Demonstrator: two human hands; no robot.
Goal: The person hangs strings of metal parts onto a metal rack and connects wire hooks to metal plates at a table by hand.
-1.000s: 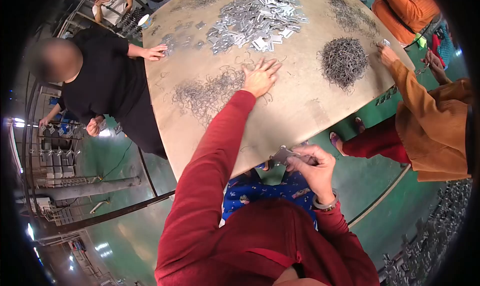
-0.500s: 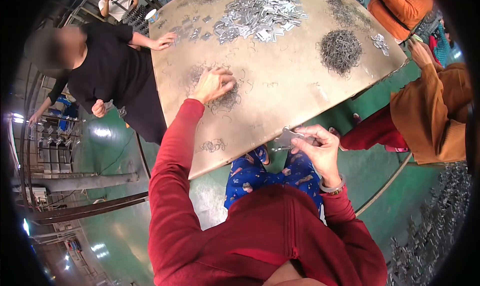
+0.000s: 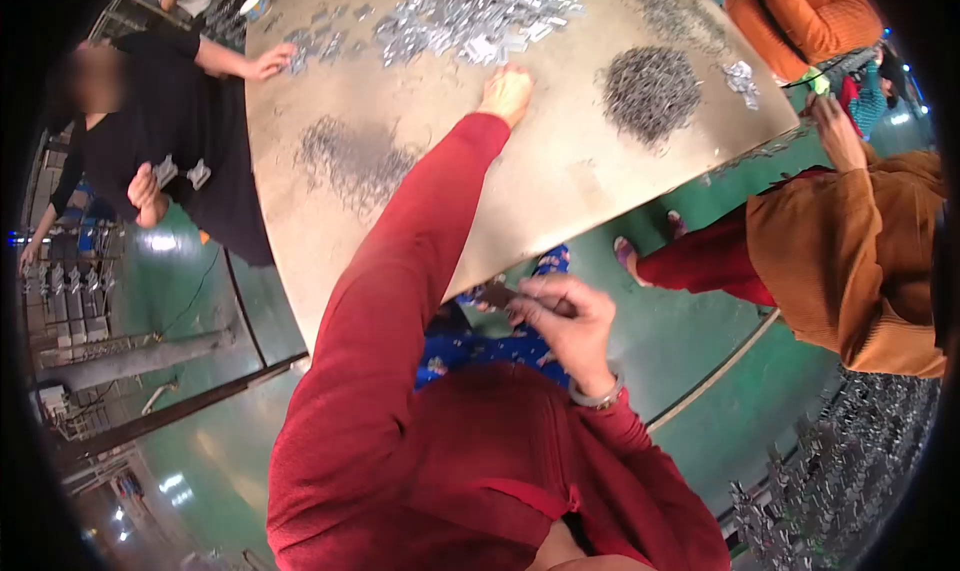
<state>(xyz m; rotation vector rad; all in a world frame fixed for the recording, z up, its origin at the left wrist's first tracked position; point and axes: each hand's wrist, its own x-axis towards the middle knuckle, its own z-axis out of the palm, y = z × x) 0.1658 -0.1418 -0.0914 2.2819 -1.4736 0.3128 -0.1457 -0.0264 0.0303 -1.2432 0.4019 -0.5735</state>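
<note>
My left hand point(image 3: 507, 93) reaches far across the table, just below the pile of flat silver metal plates point(image 3: 480, 21). Its fingers point away from me and are mostly hidden behind the back of the hand. Close to my body, beyond the table's near edge, my right hand point(image 3: 568, 321) pinches a small flat metal plate point(image 3: 495, 294) between thumb and fingers; it looks dark from this angle. Left of my forearm lies a loose heap of thin wire hooks point(image 3: 350, 161).
On the table point(image 3: 560, 196) sits a dense heap of metal hooks point(image 3: 652, 93), with a few plates point(image 3: 741, 83) to its right. A co-worker in black point(image 3: 165, 91) holds linked plates point(image 3: 182, 173). Another person in brown point(image 3: 840, 261) stands right. Many metal parts point(image 3: 840, 471) hang at lower right.
My left hand has left the wire hook heap and moved right and forward to the plate pile. The right hand still holds its plate, now tilted darker. The view has shifted.
</note>
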